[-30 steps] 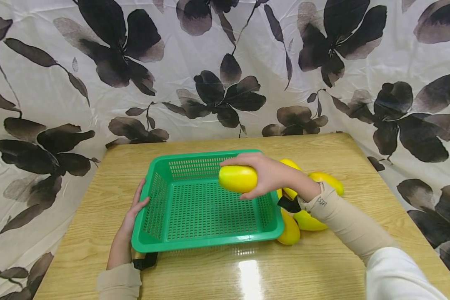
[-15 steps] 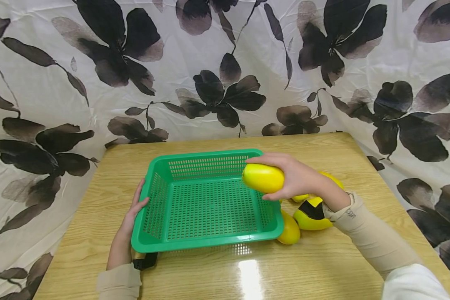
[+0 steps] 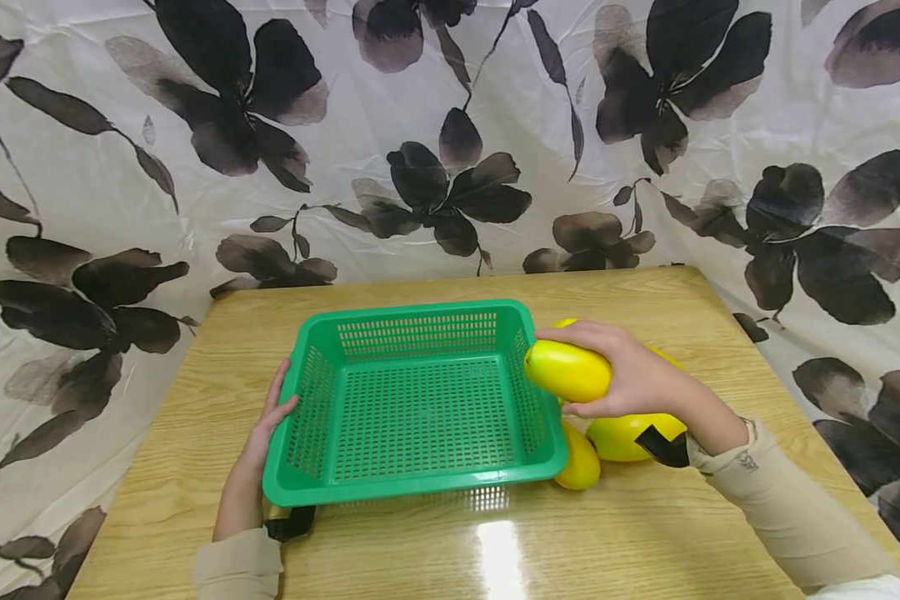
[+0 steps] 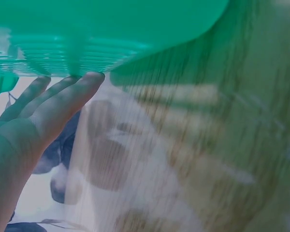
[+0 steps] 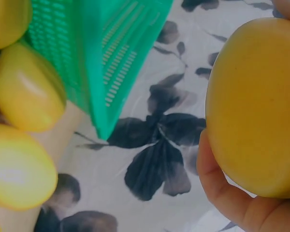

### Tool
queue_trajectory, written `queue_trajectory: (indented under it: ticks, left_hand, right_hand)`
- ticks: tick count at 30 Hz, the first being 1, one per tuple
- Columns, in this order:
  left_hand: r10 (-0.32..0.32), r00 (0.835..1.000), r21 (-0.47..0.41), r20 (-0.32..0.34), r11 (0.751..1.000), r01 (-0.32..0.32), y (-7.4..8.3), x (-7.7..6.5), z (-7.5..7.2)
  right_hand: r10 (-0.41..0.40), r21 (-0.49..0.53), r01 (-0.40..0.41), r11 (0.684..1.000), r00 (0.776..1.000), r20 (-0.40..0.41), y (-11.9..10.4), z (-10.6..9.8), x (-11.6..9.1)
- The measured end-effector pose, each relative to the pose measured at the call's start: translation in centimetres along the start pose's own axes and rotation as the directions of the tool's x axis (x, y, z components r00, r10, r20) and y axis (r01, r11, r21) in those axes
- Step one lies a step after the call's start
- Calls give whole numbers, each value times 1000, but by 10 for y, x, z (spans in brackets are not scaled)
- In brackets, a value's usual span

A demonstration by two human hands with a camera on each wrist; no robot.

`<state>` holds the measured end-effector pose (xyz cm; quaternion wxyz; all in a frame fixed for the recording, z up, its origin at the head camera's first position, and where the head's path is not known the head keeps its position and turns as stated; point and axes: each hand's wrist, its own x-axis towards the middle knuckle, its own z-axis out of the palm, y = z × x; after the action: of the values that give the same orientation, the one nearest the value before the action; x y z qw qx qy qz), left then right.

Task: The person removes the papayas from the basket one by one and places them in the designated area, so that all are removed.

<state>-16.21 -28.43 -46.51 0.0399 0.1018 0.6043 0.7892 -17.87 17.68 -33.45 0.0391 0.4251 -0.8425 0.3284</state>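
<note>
A green plastic basket (image 3: pixel 427 412) with a perforated floor and walls sits on the wooden table, and nothing lies in it. My left hand (image 3: pixel 262 425) rests against the basket's left side. In the left wrist view, straight fingers (image 4: pixel 70 99) touch its outer wall; the thumb is out of sight there. Over the basket's right edge, my right hand (image 3: pixel 637 375) holds a yellow mango (image 3: pixel 567 371) between thumb and fingers. The same mango fills the right side of the right wrist view, with a finger (image 5: pixel 215 174) curved along it.
More mangoes lie on the table right of the basket, among them one at its front corner (image 3: pixel 579 458) and another beside it (image 3: pixel 622 437). The held mango and right hand partly cover others. A floral cloth (image 3: pixel 435 150) hangs behind the wooden table (image 3: pixel 390 550).
My right hand has carried the mango rightward, from above the basket's interior to its right edge, and slightly lower. The left hand and basket have stayed in place.
</note>
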Motion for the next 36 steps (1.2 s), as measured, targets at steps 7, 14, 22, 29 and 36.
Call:
queue_trajectory:
  ticks: [7, 14, 22, 29, 36]
  left_hand:
    - [27, 1000, -7, 10, 1000, -27, -2, 1, -1]
    - [57, 998, -11, 30, 998, -57, -3, 1, -1]
    - [22, 1000, -19, 16, 1000, -22, -1, 0, 0]
    - [-30, 1000, 18, 7, 999, 30, 3, 0, 1]
    - [-55, 998, 13, 8, 998, 55, 4, 1, 1]
  right_hand:
    - [18, -37, -20, 999, 999, -51, 3, 4, -20]
    - [123, -87, -130, 988, 989, -83, 12, 12, -47]
    - [198, -128, -212, 969, 974, -109, 24, 34, -75]
    - [305, -90, -318, 944, 943, -137, 31, 51, -100]
    - [294, -110, -317, 942, 938, -184, 28, 58, -112]
